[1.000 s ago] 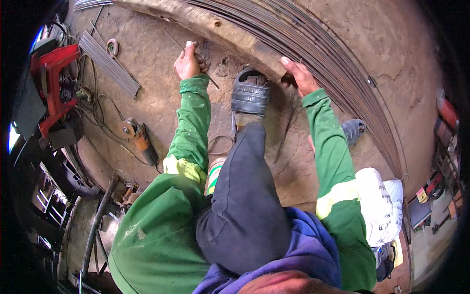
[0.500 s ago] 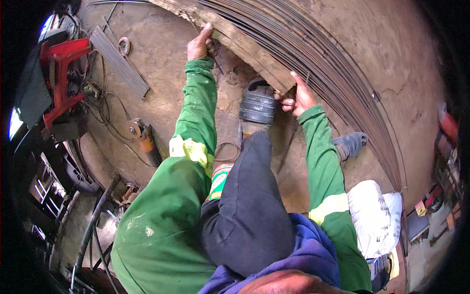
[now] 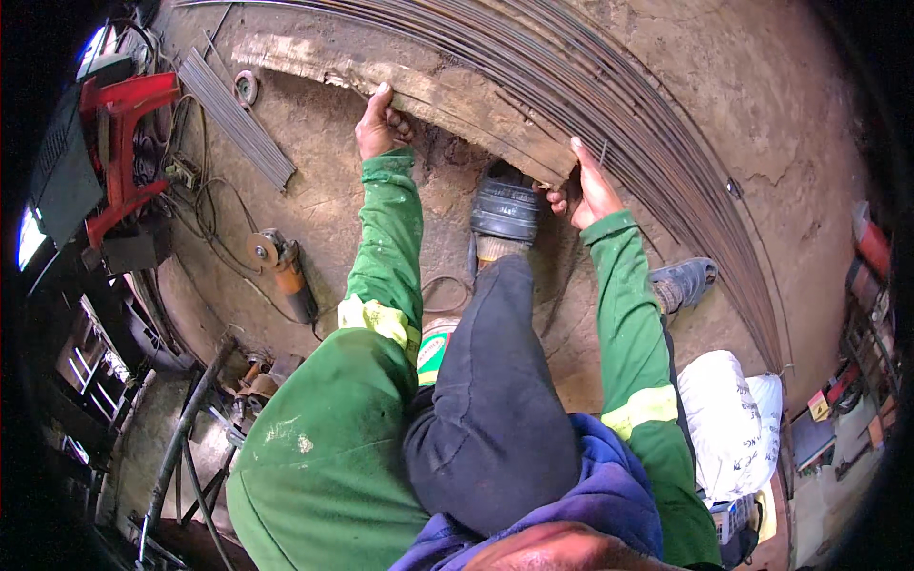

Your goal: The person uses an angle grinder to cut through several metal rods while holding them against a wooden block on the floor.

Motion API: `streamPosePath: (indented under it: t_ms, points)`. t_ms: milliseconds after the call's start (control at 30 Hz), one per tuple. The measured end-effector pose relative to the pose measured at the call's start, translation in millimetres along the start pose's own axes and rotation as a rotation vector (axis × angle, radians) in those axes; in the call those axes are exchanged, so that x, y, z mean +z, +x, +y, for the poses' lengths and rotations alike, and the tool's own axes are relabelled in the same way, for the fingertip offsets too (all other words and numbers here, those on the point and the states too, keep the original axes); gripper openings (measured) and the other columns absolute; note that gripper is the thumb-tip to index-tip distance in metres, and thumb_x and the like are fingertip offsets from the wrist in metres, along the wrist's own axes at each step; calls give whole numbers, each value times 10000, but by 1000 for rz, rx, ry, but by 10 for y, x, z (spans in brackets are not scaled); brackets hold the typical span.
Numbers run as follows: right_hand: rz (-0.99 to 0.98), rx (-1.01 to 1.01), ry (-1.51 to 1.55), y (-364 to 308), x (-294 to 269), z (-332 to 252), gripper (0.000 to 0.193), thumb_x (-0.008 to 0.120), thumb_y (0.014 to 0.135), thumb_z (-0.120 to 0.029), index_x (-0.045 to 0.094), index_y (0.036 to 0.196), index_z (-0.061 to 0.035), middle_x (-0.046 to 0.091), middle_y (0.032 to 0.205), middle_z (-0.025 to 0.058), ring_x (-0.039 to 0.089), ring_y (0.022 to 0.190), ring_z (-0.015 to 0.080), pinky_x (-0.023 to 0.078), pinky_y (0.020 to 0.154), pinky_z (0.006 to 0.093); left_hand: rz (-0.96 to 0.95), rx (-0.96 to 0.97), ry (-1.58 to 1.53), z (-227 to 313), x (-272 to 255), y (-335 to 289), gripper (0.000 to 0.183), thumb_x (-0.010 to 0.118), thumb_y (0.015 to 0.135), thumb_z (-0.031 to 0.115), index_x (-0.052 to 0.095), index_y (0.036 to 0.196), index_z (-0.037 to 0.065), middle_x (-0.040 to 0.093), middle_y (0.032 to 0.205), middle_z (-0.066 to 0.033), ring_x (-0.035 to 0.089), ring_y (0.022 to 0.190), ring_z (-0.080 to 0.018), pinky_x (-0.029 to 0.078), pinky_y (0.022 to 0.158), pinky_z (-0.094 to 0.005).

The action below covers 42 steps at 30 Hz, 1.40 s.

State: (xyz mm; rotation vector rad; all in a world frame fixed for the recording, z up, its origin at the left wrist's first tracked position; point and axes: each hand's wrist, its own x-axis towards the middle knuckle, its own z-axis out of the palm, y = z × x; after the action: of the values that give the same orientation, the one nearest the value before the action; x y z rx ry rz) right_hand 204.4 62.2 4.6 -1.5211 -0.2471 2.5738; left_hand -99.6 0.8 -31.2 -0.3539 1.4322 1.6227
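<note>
A rough, weathered wooden plank (image 3: pixel 447 107) with splintered edges slants across the upper middle, held in both my hands above the floor. My left hand (image 3: pixel 383 126) grips its near edge around mid-length, thumb on top and fingers curled under. At the right end my right hand (image 3: pixel 592 190) holds the corner, thumb up along the end and fingers bent beneath. Just past the plank runs a long bundle of thin steel rods (image 3: pixel 657 143). Under its right end is a foot in a dark slipper (image 3: pixel 505 209).
An angle grinder (image 3: pixel 290 276) with an orange body lies left on the floor, its cable trailing. Beyond it are a short stack of thin rods (image 3: pixel 238 119), a round disc (image 3: pixel 246 88) and a red metal frame (image 3: pixel 129 157). White sacks (image 3: pixel 728 428) stand at the right.
The plank's left end has swung nearer to me, away from the rods, and now shows whole. My left hand has moved nearer and slightly left; my right hand has barely shifted.
</note>
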Motion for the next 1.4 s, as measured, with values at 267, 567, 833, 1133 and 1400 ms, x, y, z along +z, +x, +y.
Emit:
streamPosePath:
  t_ms: [267, 567, 833, 1133, 1400]
  points:
    - [294, -171, -187, 52, 291, -30, 499, 537, 894, -542, 574, 1094, -86, 641, 839, 42, 587, 589, 145, 451, 469, 260, 46, 25, 126, 75, -89, 157, 242, 713, 786, 327, 550, 692, 174, 464, 536, 44, 427, 418, -107, 300, 386, -269]
    - [224, -414, -512, 419, -127, -92, 481, 738, 791, -373, 637, 1071, 6, 650, 930, 52, 562, 803, 127, 457, 682, 294, -10, -47, 218, 10, 105, 346, 218, 691, 805, 328, 575, 785, 145, 470, 597, 22, 448, 461, -126, 323, 403, -267]
    - [379, -467, -633, 471, -358, 18, 441, 749, 770, -378, 647, 828, 47, 618, 729, 105, 518, 671, 154, 443, 671, 339, 59, 14, 528, 15, 210, 290, 354, 749, 767, 364, 624, 779, 34, 563, 618, -39, 496, 464, -141, 388, 424, -294]
    - [642, -651, -1033, 435, -49, 129, 480, 719, 759, -427, 559, 653, 13, 505, 562, 130, 402, 535, 171, 364, 540, 375, 203, 347, 780, -89, -113, 700, 494, 782, 708, 380, 643, 693, -94, 617, 607, -130, 532, 511, -188, 432, 510, -356]
    - [891, -924, -843, 137, -432, 452, 204, 694, 787, -146, 613, 934, -29, 634, 919, 127, 610, 811, 328, 474, 767, 433, 232, 374, 723, -23, -115, 170, 405, 714, 796, 361, 629, 867, -29, 607, 630, -88, 507, 459, -135, 396, 404, -286]
